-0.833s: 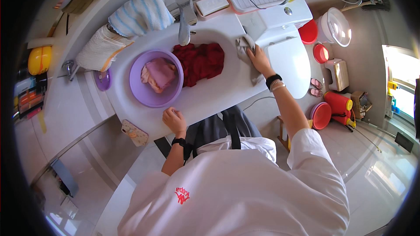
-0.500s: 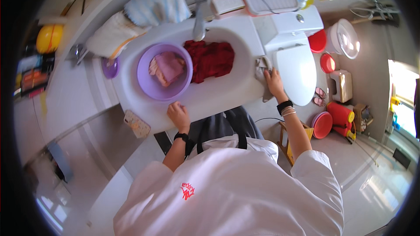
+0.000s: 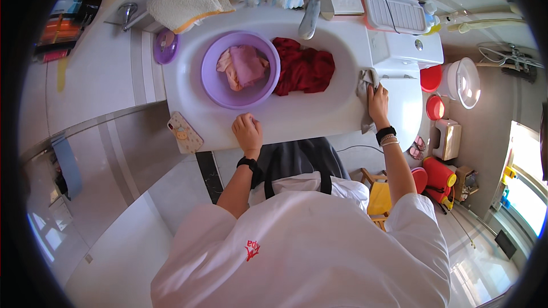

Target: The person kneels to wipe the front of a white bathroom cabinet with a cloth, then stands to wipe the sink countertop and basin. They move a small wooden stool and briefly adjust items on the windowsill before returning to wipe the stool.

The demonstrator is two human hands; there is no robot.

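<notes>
Head view, as it reaches me at my end, looks down on a wide white sink [image 3: 308,120], and I place everything by that. At the sink's right end, on the rim beside the toilet [image 3: 406,102], lies a grey cloth [image 3: 365,92]. Its long axis runs from the back of the sink toward the front, roughly along that right edge; the bulkier end points to the back, while the narrower end points to the front edge. I see it as pale grey, soft and crumpled, bunched into folds with darker shadows at the far end and flatter at the near one. My right hand [image 3: 378,104] is on it, fingers partly bent and reaching over the cloth; whether they grip it or only press, I cannot tell. My left hand [image 3: 248,128] is at the sink's front edge, left of its middle, fingers loosely folded in, with nothing visible in it. In the left part of the sink I have a round purple basin [image 3: 212,82] holding a crumpled pink cloth [image 3: 249,65]; to its right, toward the sink's middle, a dark red garment [image 3: 305,68] spreads in wrinkles. A phone [image 3: 185,133] in a patterned case lies at the sink's front left corner.
</notes>
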